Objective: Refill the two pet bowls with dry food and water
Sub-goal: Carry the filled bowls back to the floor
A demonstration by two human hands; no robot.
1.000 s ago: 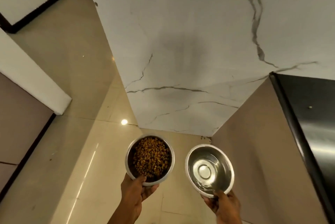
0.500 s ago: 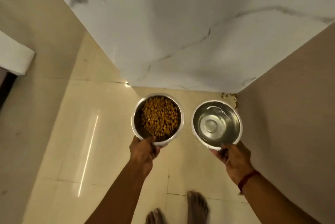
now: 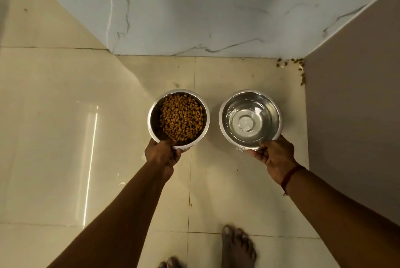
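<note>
Two steel pet bowls are held out over a cream tiled floor. The left bowl point(image 3: 154, 114) is full of brown dry food point(image 3: 181, 117), and my left hand point(image 3: 161, 156) grips its near rim with the thumb inside. The right bowl point(image 3: 275, 114) holds clear water point(image 3: 246, 123). My right hand point(image 3: 276, 157) pinches that bowl's near rim; a red thread circles the wrist. Both bowls sit level, side by side, a short gap apart. Whether they touch the floor I cannot tell.
A white marble wall point(image 3: 205, 7) runs across the back, meeting a grey-brown wall point(image 3: 355, 116) on the right. Spilled kibble point(image 3: 291, 65) lies in that corner. My bare feet point(image 3: 238, 248) stand on the tiles point(image 3: 65, 137) at the bottom edge.
The view has tilted further down toward the floor. Both bowls have come lower and nearer the corner, and my arms are stretched out more. The grips are unchanged.
</note>
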